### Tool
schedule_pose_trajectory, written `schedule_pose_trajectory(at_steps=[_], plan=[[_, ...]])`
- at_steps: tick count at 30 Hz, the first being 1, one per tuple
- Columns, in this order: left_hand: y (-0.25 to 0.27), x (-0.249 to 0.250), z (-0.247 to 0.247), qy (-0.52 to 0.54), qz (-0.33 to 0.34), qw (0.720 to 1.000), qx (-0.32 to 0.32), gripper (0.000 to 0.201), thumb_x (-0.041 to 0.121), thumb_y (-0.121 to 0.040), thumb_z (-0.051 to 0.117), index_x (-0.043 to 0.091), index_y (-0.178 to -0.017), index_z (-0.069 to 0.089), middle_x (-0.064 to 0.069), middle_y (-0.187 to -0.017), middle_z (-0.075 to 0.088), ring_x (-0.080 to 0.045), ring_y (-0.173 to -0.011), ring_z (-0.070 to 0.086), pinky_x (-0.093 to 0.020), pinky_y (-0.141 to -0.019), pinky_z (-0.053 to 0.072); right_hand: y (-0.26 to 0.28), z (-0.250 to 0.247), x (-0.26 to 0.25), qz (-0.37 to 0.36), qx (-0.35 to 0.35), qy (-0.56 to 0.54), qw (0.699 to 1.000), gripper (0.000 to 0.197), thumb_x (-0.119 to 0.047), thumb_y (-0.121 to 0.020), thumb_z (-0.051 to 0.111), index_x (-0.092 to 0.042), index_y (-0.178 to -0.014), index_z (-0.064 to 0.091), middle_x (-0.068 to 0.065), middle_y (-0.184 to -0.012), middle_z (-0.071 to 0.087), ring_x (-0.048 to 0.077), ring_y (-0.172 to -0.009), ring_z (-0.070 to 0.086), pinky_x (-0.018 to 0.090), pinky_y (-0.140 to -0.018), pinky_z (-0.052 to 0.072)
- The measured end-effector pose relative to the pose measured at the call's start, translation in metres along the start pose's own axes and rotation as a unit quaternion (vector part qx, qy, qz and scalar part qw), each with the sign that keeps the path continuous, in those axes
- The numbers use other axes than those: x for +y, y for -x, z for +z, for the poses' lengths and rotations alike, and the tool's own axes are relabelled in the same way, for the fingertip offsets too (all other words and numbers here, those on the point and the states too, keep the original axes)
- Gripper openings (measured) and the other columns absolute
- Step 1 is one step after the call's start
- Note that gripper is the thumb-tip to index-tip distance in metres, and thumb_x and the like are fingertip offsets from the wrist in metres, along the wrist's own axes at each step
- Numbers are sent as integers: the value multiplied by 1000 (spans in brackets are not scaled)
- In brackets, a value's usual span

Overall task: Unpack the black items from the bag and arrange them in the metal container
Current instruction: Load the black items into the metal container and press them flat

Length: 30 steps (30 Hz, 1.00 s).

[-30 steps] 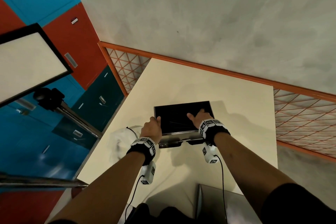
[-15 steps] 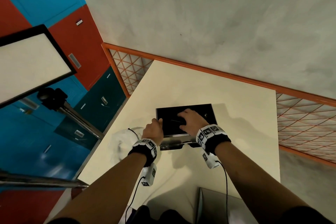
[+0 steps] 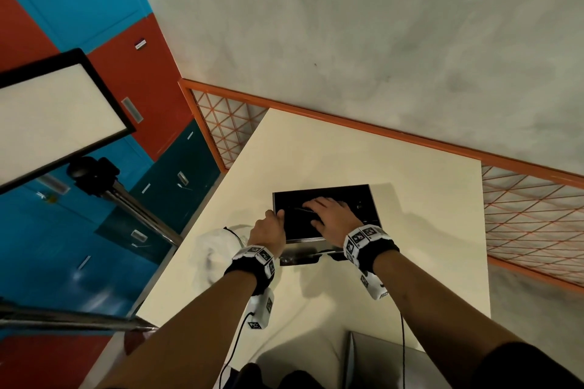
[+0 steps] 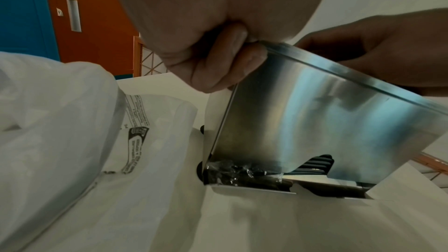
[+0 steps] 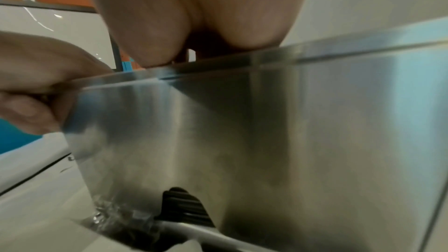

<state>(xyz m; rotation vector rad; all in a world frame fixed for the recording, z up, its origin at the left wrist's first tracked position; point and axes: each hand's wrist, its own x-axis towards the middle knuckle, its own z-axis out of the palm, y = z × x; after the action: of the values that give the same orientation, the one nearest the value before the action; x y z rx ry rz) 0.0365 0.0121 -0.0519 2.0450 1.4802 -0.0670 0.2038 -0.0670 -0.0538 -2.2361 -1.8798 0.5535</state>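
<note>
Head view: metal container (image 3: 303, 254) sits mid-frame on the cream bench (image 3: 410, 262), its open top showing dark, black items (image 3: 294, 224) inside. Left hand (image 3: 268, 229) grips the container's left rim, fingers curled over the edge; left wrist view confirms thumb and fingers pinching the steel lip (image 4: 244, 49). Right hand (image 3: 331, 215) lies inside the opening, fingers spread flat on the black contents, pressing rather than grasping; right wrist view shows only the heel of the palm above the rim (image 5: 194, 26), fingers hidden. White plastic bag (image 3: 218, 249) lies slumped just left of the container, touching or nearly so, looks mostly emptied. Low cut-out in the container's front wall shows a ribbed black piece (image 4: 315, 162) and crinkly clear wrap (image 4: 232, 170). Handling guess: container is thin stiff sheet steel, smooth and likely slippery on the bench, so holding it by the rim makes sense; rim edge may be sharp. Black items seem rigid and light, film-wrapped ones slick, best taken by the edges or pushed flat. Bag is limp, weightless, will drift if knocked. Room: orange-framed mesh panel (image 3: 534, 224) behind the bench, grey floor above, red and blue lockers (image 3: 136, 79) upper left, a light panel on a stand (image 3: 50, 117) at left.
</note>
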Motion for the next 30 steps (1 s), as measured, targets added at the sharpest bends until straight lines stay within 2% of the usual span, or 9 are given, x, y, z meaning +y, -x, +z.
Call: schedule_pose_trajectory(at_steps=[2, 5, 12, 14, 16, 19, 23, 26, 30], plan=[[0, -1, 0, 2, 0, 1000, -1, 55, 50, -107, 19, 6, -115, 50, -24, -113, 65, -45, -102, 62, -49, -86, 51, -4, 1, 1, 31, -7, 18, 999, 52, -37, -98, 48, -29, -148, 35, -4, -150, 37, 21, -140, 32, 52, -114, 25], [0, -1, 0, -3, 0, 1000, -1, 55, 50, -107, 19, 6, -115, 50, -23, -113, 64, -44, -103, 62, -47, -84, 50, -11, 1, 0, 90, -61, 18, 994, 54, -47, -99, 41, -31, -150, 32, -2, -153, 33, 25, -142, 28, 56, -115, 21], [-1, -1, 1, -7, -2, 1000, -4, 53, 49, -108, 19, 6, -116, 50, -24, -114, 64, -44, -105, 61, -45, -80, 45, -8, -1, -11, 106, -113, 46, 987, 47, -48, -101, 32, -35, -145, 39, 1, -146, 40, 30, -135, 35, 59, -108, 27], [-1, -1, 1, -6, -5, 1000, -3, 53, 49, -108, 20, 6, -116, 50, -23, -114, 65, -44, -105, 61, -45, -81, 46, -5, -2, -10, 93, -112, 45, 988, 47, -49, -101, 31, -36, -147, 35, 0, -147, 38, 30, -135, 35, 59, -108, 27], [-1, -1, 2, -6, -5, 1000, 0, 53, 49, -108, 20, 6, -116, 50, -24, -113, 65, -44, -105, 61, -46, -83, 48, -1, 0, -6, 59, -77, 40, 994, 48, -48, -101, 33, -36, -147, 35, -3, -145, 39, 27, -134, 37, 55, -108, 29], [-2, -1, 2, -3, -4, 1000, 2, 54, 49, -107, 20, 5, -116, 50, -24, -113, 65, -45, -105, 62, -49, -86, 50, 7, 3, -1, 7, -24, 12, 1000, 47, -47, -100, 38, -30, -143, 45, -8, -142, 44, 19, -133, 39, 46, -110, 28], [-2, -2, 3, -4, -4, 1000, 0, 54, 49, -107, 20, 5, -116, 50, -24, -114, 65, -45, -106, 62, -48, -87, 50, 14, 6, -1, -47, -61, -6, 997, 48, -49, -102, 33, -32, -146, 41, -14, -151, 38, 11, -140, 32, 45, -115, 24], [-2, -1, 2, -5, -4, 1000, -2, 53, 49, -108, 20, 5, -117, 50, -25, -115, 64, -45, -106, 61, -48, -87, 49, 12, 2, -2, -54, -62, -33, 996, 39, -35, -102, 38, -33, -140, 47, -15, -145, 46, 11, -134, 39, 43, -109, 30], [-2, -2, 1, -3, 1, 1000, -7, 54, 49, -108, 20, 5, -117, 50, -24, -114, 64, -45, -106, 61, -48, -86, 49, 7, -7, -4, -7, -26, -91, 996, 33, -11, -93, 56, -28, -122, 60, -6, -120, 63, 18, -114, 53, 44, -100, 42]])
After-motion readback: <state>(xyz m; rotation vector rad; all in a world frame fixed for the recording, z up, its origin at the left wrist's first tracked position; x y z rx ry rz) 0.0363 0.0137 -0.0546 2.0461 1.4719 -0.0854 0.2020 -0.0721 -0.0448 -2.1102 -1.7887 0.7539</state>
